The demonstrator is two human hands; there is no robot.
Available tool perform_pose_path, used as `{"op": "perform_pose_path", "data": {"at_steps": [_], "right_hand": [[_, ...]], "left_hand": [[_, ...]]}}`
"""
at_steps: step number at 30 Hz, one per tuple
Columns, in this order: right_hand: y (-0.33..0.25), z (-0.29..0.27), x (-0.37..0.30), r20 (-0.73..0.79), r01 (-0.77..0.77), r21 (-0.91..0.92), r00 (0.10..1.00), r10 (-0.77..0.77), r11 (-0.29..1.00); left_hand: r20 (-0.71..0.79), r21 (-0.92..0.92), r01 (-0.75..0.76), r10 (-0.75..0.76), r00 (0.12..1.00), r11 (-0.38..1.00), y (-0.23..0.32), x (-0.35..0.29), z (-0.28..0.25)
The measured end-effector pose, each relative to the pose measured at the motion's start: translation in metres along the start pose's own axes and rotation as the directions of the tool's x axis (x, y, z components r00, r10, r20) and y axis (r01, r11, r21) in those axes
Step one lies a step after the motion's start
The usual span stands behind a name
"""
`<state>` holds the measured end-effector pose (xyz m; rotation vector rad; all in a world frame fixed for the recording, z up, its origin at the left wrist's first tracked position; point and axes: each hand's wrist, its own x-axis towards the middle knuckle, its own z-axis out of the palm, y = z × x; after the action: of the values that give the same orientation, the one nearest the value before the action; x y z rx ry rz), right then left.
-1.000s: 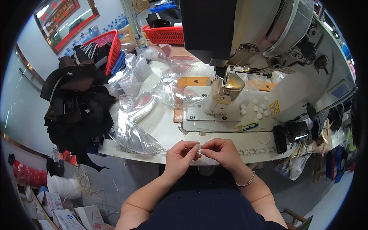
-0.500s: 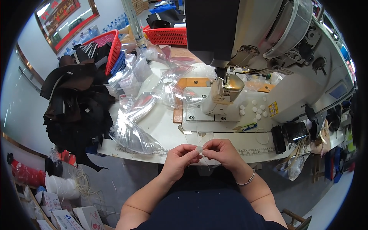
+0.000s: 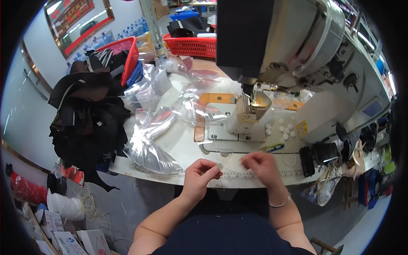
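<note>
My left hand (image 3: 200, 175) pinches a small white round button (image 3: 219, 166) at the front edge of the white sewing table (image 3: 178, 146); a thin clear sleeve hangs below it. My right hand (image 3: 262, 165) is blurred just to the right, fingers curled, and what it holds cannot be made out. Behind the hands stands the large sewing machine (image 3: 272, 63) with its needle head (image 3: 250, 108). Several loose white buttons (image 3: 280, 129) lie on the machine bed.
Clear plastic bags (image 3: 148, 144) pile up on the table's left. Dark garments (image 3: 85, 119) heap beside it. Red baskets (image 3: 193, 44) stand at the back. A blue pen (image 3: 275, 147) lies by the machine bed. Boxes and white cord (image 3: 63, 208) sit on the floor.
My hands were together at the table edge on one small piece; now the right hand has pulled away to the right while the left keeps the button.
</note>
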<state>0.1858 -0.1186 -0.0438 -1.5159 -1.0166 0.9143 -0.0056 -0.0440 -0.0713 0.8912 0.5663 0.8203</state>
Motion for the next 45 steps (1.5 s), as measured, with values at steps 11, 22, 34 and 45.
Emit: {"op": "perform_pose_path", "data": {"at_steps": [11, 22, 34, 45], "right_hand": [[0.050, -0.086, 0.001, -0.055, 0.233, -0.860, 0.842, -0.537, 0.453], [0.051, -0.085, -0.005, -0.129, 0.270, -0.780, 0.814, -0.567, 0.564], [0.053, -0.086, -0.004, -0.159, 0.250, -0.763, 0.821, -0.548, 0.596], [0.054, -0.086, -0.003, -0.172, 0.230, -0.764, 0.828, -0.533, 0.603]], "left_hand": [[-0.094, -0.081, -0.208, 0.200, 0.975, 0.975, 0.116, 0.136, 0.018], [0.234, 0.152, 0.265, -0.295, 0.927, 0.952, 0.100, 0.170, 0.071], [0.193, 0.459, 0.240, -0.360, 0.913, 0.856, 0.116, 0.154, 0.089], [0.198, 0.370, 0.243, -0.332, 0.922, 0.897, 0.113, 0.146, 0.086]]}}
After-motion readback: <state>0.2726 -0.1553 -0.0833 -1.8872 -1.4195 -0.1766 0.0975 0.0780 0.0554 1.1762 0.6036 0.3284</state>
